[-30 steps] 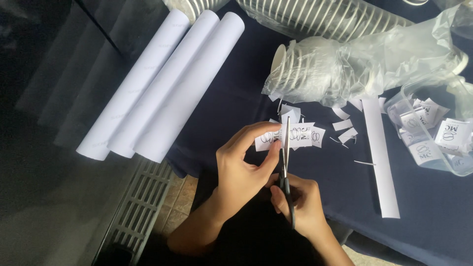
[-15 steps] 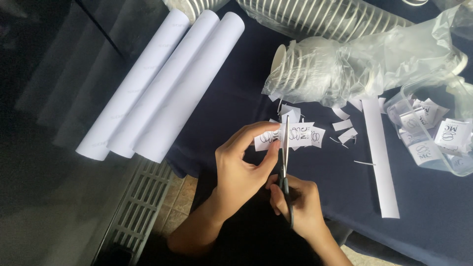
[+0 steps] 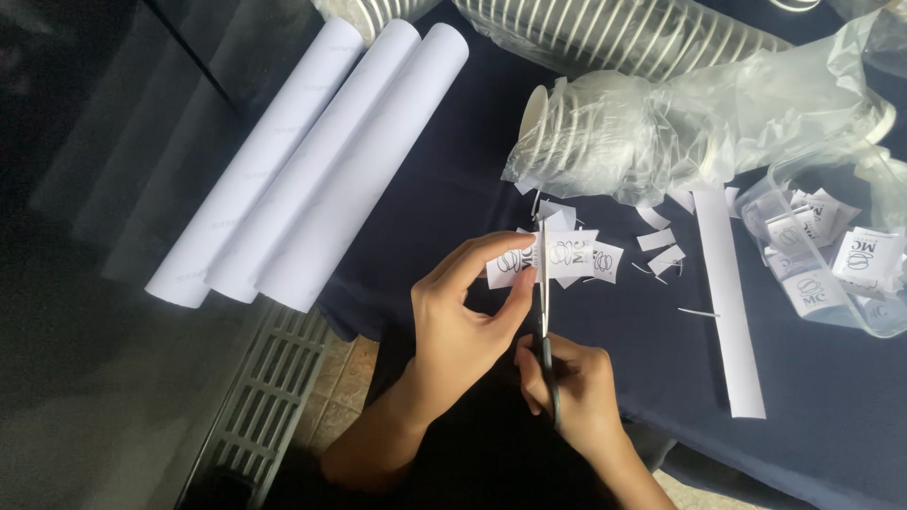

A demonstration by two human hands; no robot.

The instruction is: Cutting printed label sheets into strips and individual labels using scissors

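Two hands work above the dark-clothed bench (image 3: 444, 189). Paper strip (image 3: 553, 257): small, white, printed with black emblems, held level over the bench edge. Compared with one second earlier, the strip and both hands have barely moved. Left hand (image 3: 463, 326) pinches the strip's left end, fingers closed on it. Right hand (image 3: 572, 387) is closed around scissors (image 3: 543, 312), whose blades meet the strip upright at mid-length.

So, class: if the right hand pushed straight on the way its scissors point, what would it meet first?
The right hand aims its scissors up the table, so it would first meet the printed paper strip; the bagged paper cups lie beyond, though depth is unclear.
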